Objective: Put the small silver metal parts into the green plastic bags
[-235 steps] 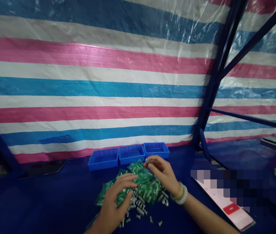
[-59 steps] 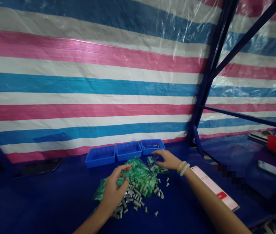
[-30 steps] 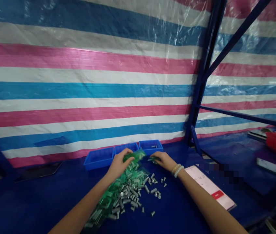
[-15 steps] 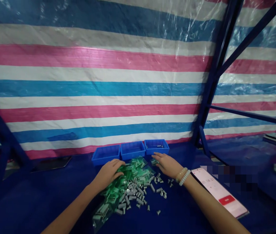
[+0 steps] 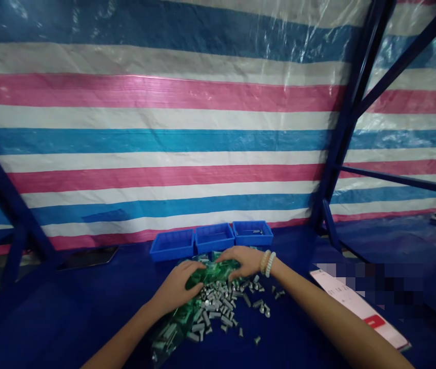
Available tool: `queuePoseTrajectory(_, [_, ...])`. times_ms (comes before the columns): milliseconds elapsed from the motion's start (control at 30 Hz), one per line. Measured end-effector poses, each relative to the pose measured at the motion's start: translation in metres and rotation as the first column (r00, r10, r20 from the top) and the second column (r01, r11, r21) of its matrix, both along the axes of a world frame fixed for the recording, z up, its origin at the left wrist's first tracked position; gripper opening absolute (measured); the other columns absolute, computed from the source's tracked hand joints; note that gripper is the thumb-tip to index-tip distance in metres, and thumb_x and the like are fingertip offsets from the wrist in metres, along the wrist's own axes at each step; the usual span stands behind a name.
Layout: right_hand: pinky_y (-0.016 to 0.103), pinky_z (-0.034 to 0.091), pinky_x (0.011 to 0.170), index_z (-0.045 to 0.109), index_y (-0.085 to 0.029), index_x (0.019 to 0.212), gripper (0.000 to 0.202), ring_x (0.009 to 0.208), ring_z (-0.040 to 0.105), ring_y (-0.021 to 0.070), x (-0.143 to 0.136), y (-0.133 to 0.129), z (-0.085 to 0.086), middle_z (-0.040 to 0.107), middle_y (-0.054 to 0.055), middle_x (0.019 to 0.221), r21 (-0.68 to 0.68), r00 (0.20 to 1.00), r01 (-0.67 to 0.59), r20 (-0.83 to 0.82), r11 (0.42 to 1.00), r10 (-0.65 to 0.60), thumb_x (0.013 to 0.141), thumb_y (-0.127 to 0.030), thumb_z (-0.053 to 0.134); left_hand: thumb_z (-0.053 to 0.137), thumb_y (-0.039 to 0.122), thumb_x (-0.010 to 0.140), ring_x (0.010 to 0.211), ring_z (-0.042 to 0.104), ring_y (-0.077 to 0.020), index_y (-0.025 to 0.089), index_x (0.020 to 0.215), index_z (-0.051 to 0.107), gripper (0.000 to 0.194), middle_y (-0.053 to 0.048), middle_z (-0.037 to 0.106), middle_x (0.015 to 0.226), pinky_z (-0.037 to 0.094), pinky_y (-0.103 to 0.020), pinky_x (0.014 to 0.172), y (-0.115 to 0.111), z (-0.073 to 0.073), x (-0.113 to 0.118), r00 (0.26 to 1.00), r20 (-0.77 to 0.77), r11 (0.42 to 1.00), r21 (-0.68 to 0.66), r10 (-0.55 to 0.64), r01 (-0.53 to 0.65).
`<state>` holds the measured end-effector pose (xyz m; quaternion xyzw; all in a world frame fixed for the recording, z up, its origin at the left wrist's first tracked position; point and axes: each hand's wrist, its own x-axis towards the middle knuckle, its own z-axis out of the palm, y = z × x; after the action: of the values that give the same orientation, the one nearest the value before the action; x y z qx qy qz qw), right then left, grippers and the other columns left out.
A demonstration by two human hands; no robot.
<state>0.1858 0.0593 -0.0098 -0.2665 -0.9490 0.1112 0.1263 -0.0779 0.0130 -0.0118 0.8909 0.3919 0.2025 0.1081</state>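
A heap of small green plastic packets point(image 5: 218, 270) lies on the blue table, with loose grey screws and short metal cylinders point(image 5: 218, 302) spread in front of it. My left hand point(image 5: 181, 284) rests against the heap's left side, fingers and thumb apart. From the right, my right hand point(image 5: 243, 260) reaches over the top of the packets; its fingers curve down and the thumb stands away from them, with green plastic between. Part of the heap is hidden under both hands. A clear bag end with metal pieces point(image 5: 167, 335) lies at the near left.
Behind the heap stand three blue trays in a row: left point(image 5: 172, 245), middle point(image 5: 214, 237) and right point(image 5: 253, 233), the right one with a few small metal parts. A dark phone point(image 5: 89, 257) lies at left. A lit phone point(image 5: 360, 310) is beside my right forearm. Blue frame posts point(image 5: 337, 154) rise behind.
My right hand has moved left, from the right edge of the heap onto its top. My left hand has stayed at the heap's left side. The whole view has shifted slightly.
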Motion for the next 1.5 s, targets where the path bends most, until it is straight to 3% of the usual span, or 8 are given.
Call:
queuePoseTrajectory(200, [0.031,0.048,0.084,0.068,-0.018,0.107,0.023,0.093,0.066,0.0212,0.007,0.000,-0.004,0.072,0.007,0.102,0.110,0.990,0.127,-0.073,0.986,-0.119,0.084,-0.015,0.062,0.056,0.017,0.076,0.099,0.063,-0.0238,0.023,0.099,0.062,0.024,-0.005,0.069,0.104,0.048,-0.037,0.088,0.013,-0.001,-0.008,1.000,0.021,0.999,0.034,0.020,-0.020])
queuePoseTrajectory(433, [0.038,0.045,0.083,0.065,-0.015,0.106,0.019,0.094,0.060,0.0250,0.038,-0.009,-0.002,0.069,0.013,0.099,0.201,0.933,0.350,-0.161,0.915,-0.322,0.094,-0.021,0.052,0.050,0.011,0.077,0.103,0.063,-0.0236,0.023,0.102,0.062,0.029,-0.005,0.069,0.106,0.047,-0.039,0.091,0.018,0.002,-0.014,0.997,0.077,0.999,0.043,0.008,-0.012])
queuePoseTrajectory(600, [0.039,0.046,0.086,0.066,-0.018,0.106,0.035,0.097,0.060,0.0262,0.054,-0.030,-0.003,0.069,0.010,0.101,0.143,0.959,0.276,-0.104,0.950,-0.263,0.077,-0.036,0.075,0.061,0.020,0.077,0.116,0.053,-0.0285,0.026,0.108,0.063,0.031,-0.004,0.068,0.111,0.042,-0.044,0.095,0.011,0.014,0.002,0.988,-0.040,0.985,0.073,-0.152,0.155])
queuePoseTrajectory(767, [0.037,0.046,0.089,0.066,-0.017,0.107,0.020,0.100,0.059,0.0233,0.062,-0.044,0.009,0.069,0.009,0.102,0.081,0.921,0.347,-0.219,0.935,-0.323,0.091,-0.025,0.057,0.063,0.026,0.079,0.091,0.066,-0.0234,0.024,0.093,0.068,0.016,-0.003,0.073,0.093,0.046,-0.034,0.081,0.017,0.020,0.018,0.966,-0.152,0.970,0.093,-0.209,0.224])
queuePoseTrajectory(1000, [0.036,0.046,0.086,0.072,-0.020,0.089,0.020,0.087,0.063,0.0222,0.067,-0.053,-0.001,0.072,0.004,0.088,-0.035,0.952,0.301,-0.052,0.953,-0.302,0.076,-0.005,0.066,0.045,0.020,0.092,0.092,0.064,-0.0223,0.020,0.092,0.066,0.021,-0.007,0.072,0.094,0.047,-0.037,0.083,0.032,0.014,0.017,0.998,-0.016,0.959,0.278,-0.057,0.059])
queuePoseTrajectory(1233, [0.036,0.049,0.083,0.070,-0.019,0.087,0.010,0.092,0.061,0.0236,0.065,-0.059,-0.022,0.067,0.008,0.091,-0.036,0.924,0.366,-0.110,0.930,-0.367,0.082,-0.012,0.064,0.054,0.021,0.085,0.085,0.065,-0.0232,0.021,0.085,0.068,0.014,-0.005,0.072,0.084,0.051,-0.037,0.078,0.024,0.007,0.010,1.000,0.024,0.958,0.287,-0.013,0.005])
queuePoseTrajectory(1333, [0.034,0.052,0.079,0.067,-0.018,0.089,0.007,0.085,0.064,0.0202,0.060,-0.058,-0.015,0.069,0.005,0.089,-0.197,0.855,0.362,-0.320,0.911,-0.409,0.085,-0.018,0.062,0.050,0.022,0.087,0.094,0.065,-0.0234,0.022,0.099,0.067,0.020,-0.006,0.072,0.097,0.051,-0.040,0.085,0.007,0.012,0.021,0.978,0.206,0.975,0.211,0.025,-0.070])
queuePoseTrajectory(1500, [0.032,0.055,0.073,0.065,-0.018,0.094,0.021,0.079,0.068,0.0195,0.016,-0.065,0.002,0.071,0.005,0.086,-0.542,0.597,0.060,-0.653,0.838,-0.466,0.080,-0.034,0.069,0.056,0.028,0.084,0.084,0.069,-0.0201,0.023,0.119,0.058,0.035,-0.006,0.072,0.099,0.057,-0.034,0.077,-0.034,0.024,0.053,0.813,0.560,0.969,-0.246,0.162,-0.024])
